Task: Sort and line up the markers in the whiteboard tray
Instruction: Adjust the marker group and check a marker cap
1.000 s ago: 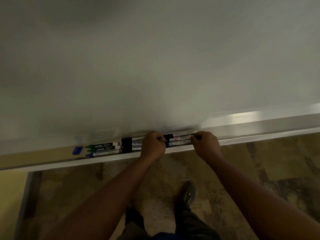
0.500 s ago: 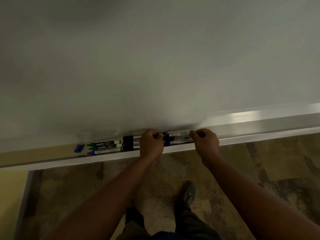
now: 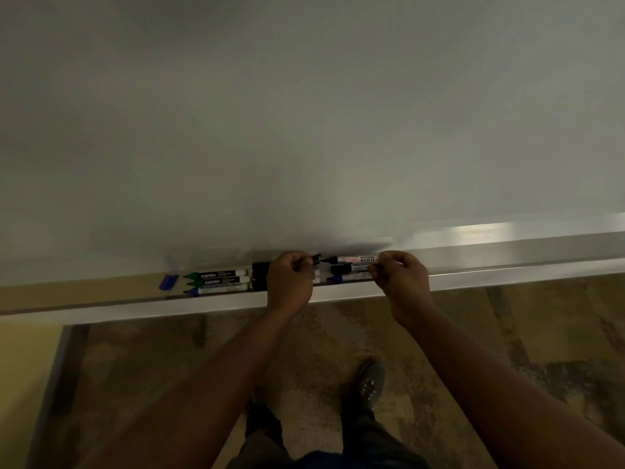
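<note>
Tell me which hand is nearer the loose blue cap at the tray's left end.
Left. The left hand grips a black cap over the middle of the tray, a marker group away from the blue cap. The right hand holds a marker farther right.

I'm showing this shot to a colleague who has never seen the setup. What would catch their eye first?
Probably the two hands at the tray below the whiteboard: the right hand grips a marker and the left hand pinches what looks like its black cap. Further left, two green markers lie lined up in the tray.
</note>
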`<state>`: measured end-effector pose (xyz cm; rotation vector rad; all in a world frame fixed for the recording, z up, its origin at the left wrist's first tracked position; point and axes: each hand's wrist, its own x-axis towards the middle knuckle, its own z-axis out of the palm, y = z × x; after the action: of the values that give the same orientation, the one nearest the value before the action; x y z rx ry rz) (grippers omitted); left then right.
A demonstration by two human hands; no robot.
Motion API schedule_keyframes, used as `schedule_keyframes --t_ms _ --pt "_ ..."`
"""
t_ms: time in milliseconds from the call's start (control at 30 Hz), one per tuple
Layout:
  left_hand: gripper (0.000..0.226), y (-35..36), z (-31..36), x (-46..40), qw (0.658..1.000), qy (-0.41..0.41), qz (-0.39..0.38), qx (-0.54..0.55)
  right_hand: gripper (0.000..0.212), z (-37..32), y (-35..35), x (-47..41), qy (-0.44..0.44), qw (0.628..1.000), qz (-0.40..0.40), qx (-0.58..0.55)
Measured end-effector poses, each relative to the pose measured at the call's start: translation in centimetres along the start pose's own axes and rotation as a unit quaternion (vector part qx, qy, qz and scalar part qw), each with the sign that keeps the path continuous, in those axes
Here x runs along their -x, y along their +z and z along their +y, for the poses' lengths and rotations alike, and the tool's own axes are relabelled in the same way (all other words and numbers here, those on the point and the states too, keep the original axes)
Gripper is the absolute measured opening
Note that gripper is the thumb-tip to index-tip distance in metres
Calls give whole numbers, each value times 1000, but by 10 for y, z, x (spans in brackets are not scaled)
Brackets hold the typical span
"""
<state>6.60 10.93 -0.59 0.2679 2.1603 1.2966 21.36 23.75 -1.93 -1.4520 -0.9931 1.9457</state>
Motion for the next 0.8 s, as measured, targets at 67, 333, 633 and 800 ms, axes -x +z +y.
schedule_keyframes --t_ms 67,333,633,800 --pt "11 -6 -1 -2 1000 1 4 0 15 1 1 -1 -8 1000 3 2" --pt "13 -21 1 -4 999 29 -41 -1 15 4 10 1 -10 1000 -16 24" --pt "13 -40 2 -3 996 37 -81 -2 14 1 21 12 6 999 -48 14" --pt "24 -52 8 0 993 49 -108 0 9 -5 25 26 20 988 -151 28"
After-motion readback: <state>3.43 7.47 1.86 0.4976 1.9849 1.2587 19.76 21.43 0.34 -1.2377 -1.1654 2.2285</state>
